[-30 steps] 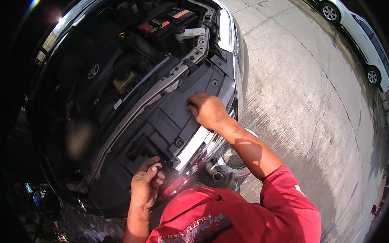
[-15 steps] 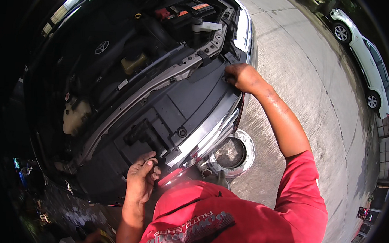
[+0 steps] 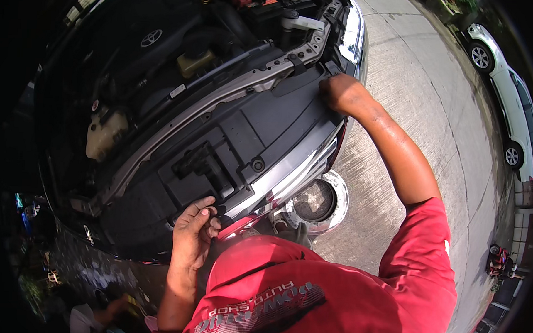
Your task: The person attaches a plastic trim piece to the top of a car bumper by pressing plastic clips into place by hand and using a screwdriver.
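A black plastic cover panel (image 3: 280,117) lies across the front of a car's open engine bay. At its right end, by the headlight (image 3: 352,31), my right hand (image 3: 344,94) is closed with its fingers curled down onto the panel's corner. Whatever those fingertips grip is hidden. My left hand (image 3: 195,225) is at the panel's near edge, thumb and fingers pinched together by a small dark piece too unclear to name. Just beyond it, a dark latch-like part (image 3: 210,170) sits in a recess of the panel. A round black fastener (image 3: 258,164) shows to its right.
Behind the panel runs a metal crossmember (image 3: 222,100), with a pale reservoir (image 3: 106,134) and a battery (image 3: 284,3) beyond. A white-rimmed round container (image 3: 329,213) stands on the concrete below the bumper. Another person's arm (image 3: 118,308) shows at lower left. A white car (image 3: 509,96) is parked right.
The whole view has shifted slightly, with the engine bay further right and up. Both hands keep nearly the same places on the panel; the other person's arm shows more at lower left.
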A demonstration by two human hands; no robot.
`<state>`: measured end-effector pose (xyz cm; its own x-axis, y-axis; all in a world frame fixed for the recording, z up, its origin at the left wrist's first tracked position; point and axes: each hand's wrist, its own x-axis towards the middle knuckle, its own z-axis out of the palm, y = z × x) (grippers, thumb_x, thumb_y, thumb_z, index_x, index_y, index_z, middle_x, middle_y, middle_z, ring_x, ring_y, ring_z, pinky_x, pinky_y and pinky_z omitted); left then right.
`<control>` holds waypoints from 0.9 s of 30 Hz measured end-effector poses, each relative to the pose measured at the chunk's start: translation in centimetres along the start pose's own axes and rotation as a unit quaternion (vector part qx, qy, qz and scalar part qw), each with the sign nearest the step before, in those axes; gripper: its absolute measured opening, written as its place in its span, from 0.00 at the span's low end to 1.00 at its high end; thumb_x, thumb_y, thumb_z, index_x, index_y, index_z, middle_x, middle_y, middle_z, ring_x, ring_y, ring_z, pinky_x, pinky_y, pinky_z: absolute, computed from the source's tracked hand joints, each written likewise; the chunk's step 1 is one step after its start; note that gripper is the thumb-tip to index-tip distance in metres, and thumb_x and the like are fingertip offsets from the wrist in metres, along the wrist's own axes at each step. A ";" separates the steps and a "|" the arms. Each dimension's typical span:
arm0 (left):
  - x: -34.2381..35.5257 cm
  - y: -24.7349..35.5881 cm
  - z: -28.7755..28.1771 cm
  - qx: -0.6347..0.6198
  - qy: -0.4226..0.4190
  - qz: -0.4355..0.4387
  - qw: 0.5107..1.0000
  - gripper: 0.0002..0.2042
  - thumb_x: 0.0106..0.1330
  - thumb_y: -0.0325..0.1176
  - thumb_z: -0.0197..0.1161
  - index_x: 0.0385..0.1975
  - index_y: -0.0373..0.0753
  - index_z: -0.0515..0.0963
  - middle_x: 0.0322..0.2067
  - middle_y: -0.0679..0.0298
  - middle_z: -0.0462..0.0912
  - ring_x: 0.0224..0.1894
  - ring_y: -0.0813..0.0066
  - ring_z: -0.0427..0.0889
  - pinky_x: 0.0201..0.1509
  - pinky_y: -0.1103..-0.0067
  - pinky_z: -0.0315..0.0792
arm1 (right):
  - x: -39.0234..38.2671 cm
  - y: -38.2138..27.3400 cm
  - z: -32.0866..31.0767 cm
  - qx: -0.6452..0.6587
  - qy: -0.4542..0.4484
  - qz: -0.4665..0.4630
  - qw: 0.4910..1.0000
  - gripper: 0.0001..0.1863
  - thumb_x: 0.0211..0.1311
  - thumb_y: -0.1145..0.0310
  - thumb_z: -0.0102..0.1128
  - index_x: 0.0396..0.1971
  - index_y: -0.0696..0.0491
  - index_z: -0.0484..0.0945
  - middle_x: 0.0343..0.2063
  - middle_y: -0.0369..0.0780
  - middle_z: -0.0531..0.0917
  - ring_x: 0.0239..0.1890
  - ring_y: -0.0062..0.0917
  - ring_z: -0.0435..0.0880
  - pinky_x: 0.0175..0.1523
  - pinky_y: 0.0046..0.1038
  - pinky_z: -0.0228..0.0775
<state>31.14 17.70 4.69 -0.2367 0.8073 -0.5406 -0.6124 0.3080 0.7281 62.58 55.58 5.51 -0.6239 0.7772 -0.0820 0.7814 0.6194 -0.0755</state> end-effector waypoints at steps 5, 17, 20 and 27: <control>-0.6 0.0 -1.2 -0.005 0.009 0.019 1.000 0.16 0.80 0.30 0.64 0.62 0.29 0.78 0.43 0.59 0.86 0.33 0.74 0.88 0.34 0.83 0.82 | -4.2 -0.8 1.8 0.092 0.140 0.041 0.985 0.22 0.63 0.77 0.59 0.56 0.50 0.89 0.48 0.49 0.88 0.52 0.46 0.89 0.60 0.44 0.82; 0.0 0.8 0.9 0.036 -0.005 -0.002 0.999 0.21 0.79 0.30 0.67 0.66 0.27 0.74 0.46 0.58 0.85 0.42 0.67 0.92 0.43 0.78 0.88 | -9.4 -8.3 1.8 0.220 0.261 0.066 0.938 0.27 0.67 0.75 0.63 0.67 0.55 0.80 0.51 0.47 0.83 0.53 0.43 0.86 0.57 0.41 0.81; 0.2 0.3 1.8 0.046 -0.029 -0.013 0.998 0.21 0.79 0.28 0.67 0.67 0.28 0.73 0.49 0.57 0.84 0.44 0.65 0.92 0.48 0.75 0.89 | -11.6 -12.7 2.1 0.363 0.206 -0.107 0.902 0.28 0.65 0.75 0.68 0.66 0.57 0.79 0.50 0.47 0.84 0.51 0.42 0.86 0.55 0.40 0.81; 0.7 -1.0 2.1 0.068 -0.170 -0.057 0.981 0.24 0.78 0.23 0.64 0.72 0.28 0.69 0.53 0.56 0.85 0.57 0.63 0.89 0.63 0.69 0.84 | -13.5 -23.3 2.3 0.394 0.092 -0.323 0.856 0.25 0.60 0.68 0.77 0.57 0.54 0.84 0.43 0.43 0.85 0.49 0.41 0.86 0.54 0.40 0.81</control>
<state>33.14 19.02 4.50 0.1064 0.8783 -0.4662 -0.5086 0.4509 0.7335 52.77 30.36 6.12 -0.8551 0.3512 0.3814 -0.0186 0.7145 -0.6994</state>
